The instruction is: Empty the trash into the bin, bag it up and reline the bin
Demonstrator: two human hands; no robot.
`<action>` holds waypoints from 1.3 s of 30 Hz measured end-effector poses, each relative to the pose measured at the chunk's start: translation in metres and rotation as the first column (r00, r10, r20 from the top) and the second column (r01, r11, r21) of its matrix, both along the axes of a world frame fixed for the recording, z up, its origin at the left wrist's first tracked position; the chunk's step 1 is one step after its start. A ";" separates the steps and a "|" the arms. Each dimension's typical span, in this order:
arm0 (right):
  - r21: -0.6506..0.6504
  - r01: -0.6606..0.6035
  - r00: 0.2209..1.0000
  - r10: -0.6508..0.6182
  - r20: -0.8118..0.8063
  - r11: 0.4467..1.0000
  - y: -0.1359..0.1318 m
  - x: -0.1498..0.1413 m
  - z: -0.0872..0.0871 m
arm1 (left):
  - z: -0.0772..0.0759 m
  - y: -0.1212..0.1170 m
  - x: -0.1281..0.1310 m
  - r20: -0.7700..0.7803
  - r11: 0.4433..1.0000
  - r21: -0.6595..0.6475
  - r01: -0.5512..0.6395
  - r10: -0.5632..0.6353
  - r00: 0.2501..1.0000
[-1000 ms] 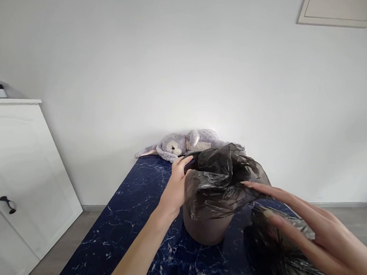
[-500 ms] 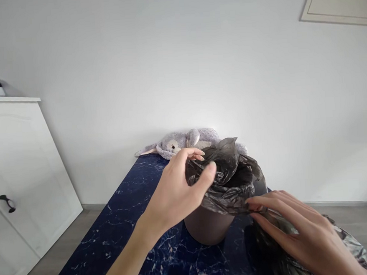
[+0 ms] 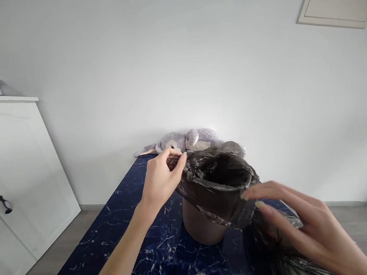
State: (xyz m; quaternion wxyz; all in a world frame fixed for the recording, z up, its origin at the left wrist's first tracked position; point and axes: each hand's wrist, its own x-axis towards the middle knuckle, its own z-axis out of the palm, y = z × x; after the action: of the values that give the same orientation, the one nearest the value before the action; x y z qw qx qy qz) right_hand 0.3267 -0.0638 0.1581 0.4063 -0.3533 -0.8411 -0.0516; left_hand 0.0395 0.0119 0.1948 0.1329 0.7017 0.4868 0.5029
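A small brown bin point(image 3: 202, 228) stands on a dark blue marbled table point(image 3: 129, 225). A black plastic bag point(image 3: 218, 181) is stretched open over its mouth. My left hand point(image 3: 159, 181) pinches the bag's far left edge between thumb and fingers and holds it up. My right hand point(image 3: 299, 225) is at the bag's near right edge, fingers extended, fingertips pressing the plastic. More crumpled black plastic point(image 3: 279, 248) lies under my right palm.
A grey plush toy point(image 3: 183, 141) lies at the table's far end against the white wall. A white cabinet point(image 3: 13, 174) with a dark handle stands at the left. Grey floor shows on both sides of the table.
My left hand moved from the bin's side up to the bag and pinched its edge. The crumpled bag has been pulled open and wide over the bin's mouth.
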 end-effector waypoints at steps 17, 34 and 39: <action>-0.696 -0.353 0.910 0.057 -0.410 0.625 0.157 -0.011 0.035 | -0.033 0.047 -0.023 -0.249 0.947 -0.163 -0.277 0.233 0.940; -0.741 -0.475 0.673 -0.346 -0.654 0.476 0.116 0.004 -0.006 | -0.031 0.032 -0.002 0.029 0.971 -0.180 0.159 -0.157 0.987; -0.701 -0.394 0.556 -0.452 -0.697 0.595 0.113 -0.002 -0.010 | -0.043 0.025 0.016 0.100 0.861 -0.312 0.402 -0.391 0.915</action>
State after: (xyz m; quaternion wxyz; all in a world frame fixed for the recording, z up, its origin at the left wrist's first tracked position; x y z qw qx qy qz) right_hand 0.3249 0.0493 0.1478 0.5442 -0.4912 -0.4636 0.4976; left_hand 0.0559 0.0368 0.1516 0.3560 0.7464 0.4062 0.3889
